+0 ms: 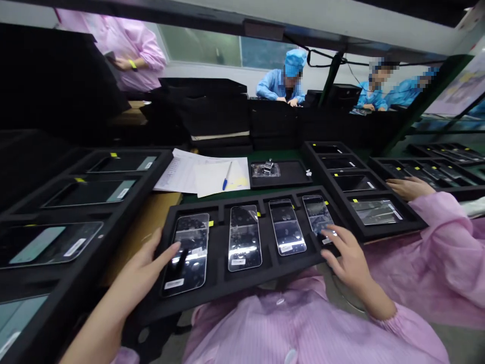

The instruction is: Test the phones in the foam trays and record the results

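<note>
Black tray (pixel 220 283) (yellow tabs (pixel 211 223)), pink sleeves (pixel 413 328)

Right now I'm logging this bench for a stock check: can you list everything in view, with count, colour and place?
front tray: one, black, before the person
phones: four, glossy, in front tray
left tray: one, black, holds phones
right trays: at least two, black, right side
papers: several, white, centre back
pen: one, blue, on papers
small tray: one, black, beside papers
co-worker's hand: one, on right tray
workers: several, blue or pink coats, behind
left hand: touching leftmost phone
right hand: on rightmost phone
</note>
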Demonstrator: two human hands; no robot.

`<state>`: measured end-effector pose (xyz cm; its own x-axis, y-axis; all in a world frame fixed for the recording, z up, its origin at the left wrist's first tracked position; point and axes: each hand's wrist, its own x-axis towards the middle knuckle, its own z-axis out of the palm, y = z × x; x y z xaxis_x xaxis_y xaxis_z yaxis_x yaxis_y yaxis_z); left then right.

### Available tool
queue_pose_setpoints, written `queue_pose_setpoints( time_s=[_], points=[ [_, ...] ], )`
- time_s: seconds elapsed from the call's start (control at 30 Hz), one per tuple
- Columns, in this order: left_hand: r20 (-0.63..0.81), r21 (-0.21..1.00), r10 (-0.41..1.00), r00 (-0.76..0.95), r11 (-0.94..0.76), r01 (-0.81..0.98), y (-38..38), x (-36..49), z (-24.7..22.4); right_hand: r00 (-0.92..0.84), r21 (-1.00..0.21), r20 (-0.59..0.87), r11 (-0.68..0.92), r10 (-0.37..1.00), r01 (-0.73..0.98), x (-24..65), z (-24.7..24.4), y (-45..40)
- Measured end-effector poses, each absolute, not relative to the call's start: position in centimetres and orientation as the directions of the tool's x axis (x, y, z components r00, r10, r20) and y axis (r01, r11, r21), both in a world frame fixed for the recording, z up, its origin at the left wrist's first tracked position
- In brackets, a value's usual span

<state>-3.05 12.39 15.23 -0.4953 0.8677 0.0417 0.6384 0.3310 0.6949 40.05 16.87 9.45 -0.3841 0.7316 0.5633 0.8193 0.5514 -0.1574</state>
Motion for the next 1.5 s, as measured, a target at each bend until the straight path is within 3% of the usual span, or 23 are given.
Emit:
queue_pose_setpoints(
  time_s=[0.07, 0.17, 0.27, 0.4, 0.67, 0.8, 0.9, 1.03, 1.13, 1.5],
  points=[
    [0.179, 0.538, 0.889, -0.421, 0.270, 0.799, 13.1, -2.5, 14.5, -0.219, -0.068, 0.433, 0.274, 0.875, 0.959, 38.7, 10.8, 18.2],
    [0.164, 0.370, 0.965, -0.205, 0.132, 0.920, 14.5, -0.3, 14.5, -0.044, 0.147, 0.224, 0.011, 0.974, 0.989, 36.9, 12.0, 20.4],
    [-0.077, 0.231, 0.993, -0.091, 0.106, 0.967, 16.2, 1.9, 14.5, -0.028, 0.220, 0.157, -0.007, 0.987, 0.976, 36.0, 12.3, 22.6],
    [-0.100, 0.099, 0.982, -0.159, 0.169, 0.981, 17.5, 2.8, 14.2, -0.086, 0.206, 0.102, 0.063, 0.991, 0.977, 35.8, 12.3, 24.6],
    [-0.160, 0.105, 0.976, -0.147, 0.165, 0.981, 17.6, 2.4, 14.1, -0.081, 0.189, 0.041, 0.072, 0.996, 0.979, 35.7, 12.7, 26.1],
    [-0.186, 0.119, 0.971, -0.149, 0.172, 0.978, 18.3, 1.9, 14.4, -0.092, 0.252, 0.081, 0.068, 0.992, 0.965, 34.8, 13.3, 25.0],
    [-0.188, 0.138, 0.970, -0.156, 0.184, 0.973, 18.5, 2.6, 15.5, -0.204, 0.246, 0.147, 0.164, 0.968, 0.955, 32.7, 13.7, 23.5],
    [-0.108, 0.191, 0.991, -0.083, 0.103, 0.976, 18.4, 7.5, 16.6, -0.307, 0.201, 0.053, 0.291, 0.950, 0.935, 29.3, 13.5, 22.5],
    [-0.109, 0.253, 0.994, 0.016, 0.012, 0.968, 19.1, 11.8, 15.8, -0.288, 0.208, 0.030, 0.276, 0.957, 0.938, 27.8, 13.0, 23.2],
    [-0.146, 0.336, 0.988, -0.058, 0.105, 0.936, 21.9, 13.3, 13.1, -0.252, 0.167, 0.033, 0.243, 0.967, 0.956, 26.7, 13.0, 23.6]
  ],
)
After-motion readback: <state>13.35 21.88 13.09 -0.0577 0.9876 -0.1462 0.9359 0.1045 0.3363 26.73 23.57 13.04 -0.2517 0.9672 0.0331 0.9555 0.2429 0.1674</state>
